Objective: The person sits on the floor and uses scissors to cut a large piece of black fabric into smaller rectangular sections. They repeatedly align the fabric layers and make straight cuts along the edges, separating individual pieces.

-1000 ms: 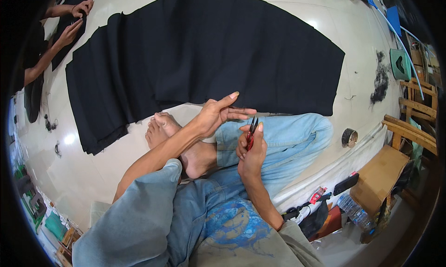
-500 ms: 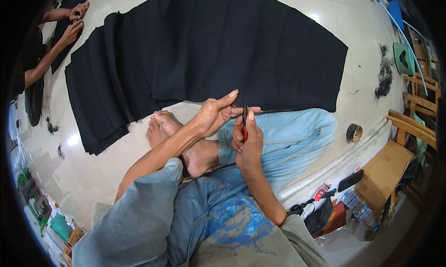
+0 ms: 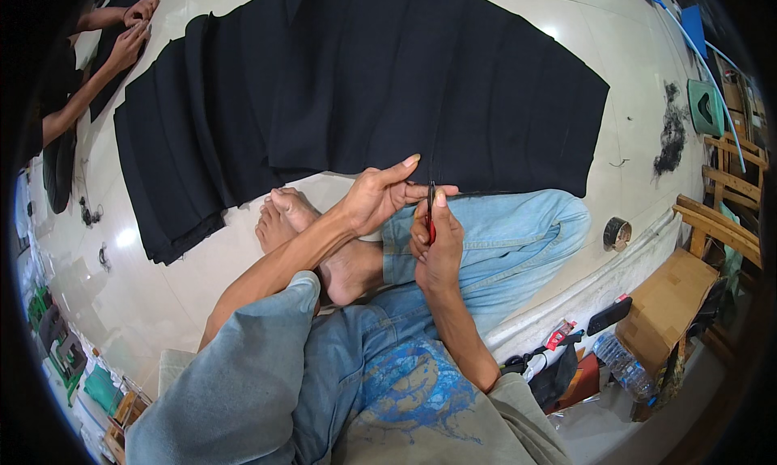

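Note:
A long piece of black cloth, lying in overlapping folds, spreads in front of me across the floor. Its near edge is pinched by my left hand, thumb on top and fingers pointing right along the hem. My right hand is closed around small thread snips with red on the handles and dark blades. The blade tips point away from me and meet the cloth's edge beside my left fingertips. Whether the blades are apart or together is too small to tell.
My bent jeans-clad leg lies under the cloth's near edge. A tape roll, dark lint, a cardboard box, a phone and plastic bottles are on the right. At upper left, another person's hands work over dark cloth.
The snips and my right hand have shifted very slightly right and toward me. My left hand keeps its pinch on the cloth. The other person's hands have moved a little.

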Demonstrator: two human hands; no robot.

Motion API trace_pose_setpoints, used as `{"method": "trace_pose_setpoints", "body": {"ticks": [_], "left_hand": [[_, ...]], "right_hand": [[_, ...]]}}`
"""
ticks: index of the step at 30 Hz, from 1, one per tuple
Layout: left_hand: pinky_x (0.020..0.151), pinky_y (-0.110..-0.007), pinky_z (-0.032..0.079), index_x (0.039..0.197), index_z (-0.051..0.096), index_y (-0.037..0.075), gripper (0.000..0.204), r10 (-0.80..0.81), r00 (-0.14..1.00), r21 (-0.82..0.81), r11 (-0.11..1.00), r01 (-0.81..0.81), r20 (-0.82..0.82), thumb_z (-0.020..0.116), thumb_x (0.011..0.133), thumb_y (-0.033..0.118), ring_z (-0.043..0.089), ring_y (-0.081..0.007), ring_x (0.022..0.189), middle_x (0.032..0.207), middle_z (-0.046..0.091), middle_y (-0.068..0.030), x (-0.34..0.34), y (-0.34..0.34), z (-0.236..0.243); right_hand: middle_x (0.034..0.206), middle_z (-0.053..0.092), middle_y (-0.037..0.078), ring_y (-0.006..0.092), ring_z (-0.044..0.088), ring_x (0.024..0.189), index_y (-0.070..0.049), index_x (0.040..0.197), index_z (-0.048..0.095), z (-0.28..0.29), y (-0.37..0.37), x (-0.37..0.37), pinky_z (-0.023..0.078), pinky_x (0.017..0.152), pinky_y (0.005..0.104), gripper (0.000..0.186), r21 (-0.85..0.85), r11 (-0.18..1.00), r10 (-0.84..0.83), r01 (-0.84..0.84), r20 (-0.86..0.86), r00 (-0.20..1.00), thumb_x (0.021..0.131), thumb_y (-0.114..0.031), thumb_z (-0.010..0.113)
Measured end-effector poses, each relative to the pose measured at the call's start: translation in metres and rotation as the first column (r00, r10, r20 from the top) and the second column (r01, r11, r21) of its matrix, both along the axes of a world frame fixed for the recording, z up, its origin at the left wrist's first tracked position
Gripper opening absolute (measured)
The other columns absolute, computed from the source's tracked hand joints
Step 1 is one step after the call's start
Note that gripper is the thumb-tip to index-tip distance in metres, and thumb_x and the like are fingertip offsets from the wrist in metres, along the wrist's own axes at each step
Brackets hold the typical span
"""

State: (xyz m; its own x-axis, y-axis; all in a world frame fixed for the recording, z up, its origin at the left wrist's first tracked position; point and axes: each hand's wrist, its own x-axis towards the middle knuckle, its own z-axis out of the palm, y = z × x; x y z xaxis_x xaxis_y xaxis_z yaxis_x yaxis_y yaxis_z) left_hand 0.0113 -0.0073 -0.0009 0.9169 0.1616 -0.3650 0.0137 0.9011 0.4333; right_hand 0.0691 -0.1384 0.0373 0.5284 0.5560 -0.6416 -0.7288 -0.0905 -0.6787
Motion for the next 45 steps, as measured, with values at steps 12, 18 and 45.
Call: {"method": "trace_pose_setpoints", "body": {"ticks": [12,18,45], "left_hand": [[0.111,-0.043,0.042,0.116,0.066,0.002,0.045,0.003,1.000,-0.057,0.998,-0.001,0.027,0.035,0.109,0.035,0.069,-0.0319,0.112,0.120,0.067,-0.0286,-0.001,0.000,-0.006],[0.112,-0.043,0.042,0.117,0.065,0.003,0.044,0.009,0.999,-0.075,0.997,-0.005,0.049,0.035,0.109,0.034,0.068,-0.0314,0.114,0.120,0.066,-0.0285,-0.001,-0.001,-0.008],[0.115,-0.048,0.037,0.108,0.067,-0.001,0.049,0.021,0.999,-0.060,0.998,-0.024,-0.043,0.040,0.107,0.040,0.059,-0.0369,0.125,0.118,0.066,-0.0279,0.002,0.001,-0.004]], "right_hand": [[0.053,0.038,-0.007,0.0011,0.026,0.039,-0.009,0.083,0.056,-0.006,-0.002,0.001,0.020,0.035,0.0190,0.041,0.009,1.000,0.024,-0.024,0.015,1.000,0.105,-0.044,0.050],[0.053,0.037,-0.007,0.0014,0.026,0.039,-0.009,0.082,0.055,-0.009,-0.005,0.000,0.019,0.035,0.0190,0.043,-0.019,0.999,0.036,-0.035,0.035,0.999,0.106,-0.044,0.048],[0.057,0.036,-0.007,0.0014,0.026,0.044,-0.009,0.087,0.057,0.010,-0.014,-0.013,0.021,0.039,0.0194,0.043,0.044,0.999,-0.010,0.017,-0.153,0.988,0.107,-0.045,0.043]]}}
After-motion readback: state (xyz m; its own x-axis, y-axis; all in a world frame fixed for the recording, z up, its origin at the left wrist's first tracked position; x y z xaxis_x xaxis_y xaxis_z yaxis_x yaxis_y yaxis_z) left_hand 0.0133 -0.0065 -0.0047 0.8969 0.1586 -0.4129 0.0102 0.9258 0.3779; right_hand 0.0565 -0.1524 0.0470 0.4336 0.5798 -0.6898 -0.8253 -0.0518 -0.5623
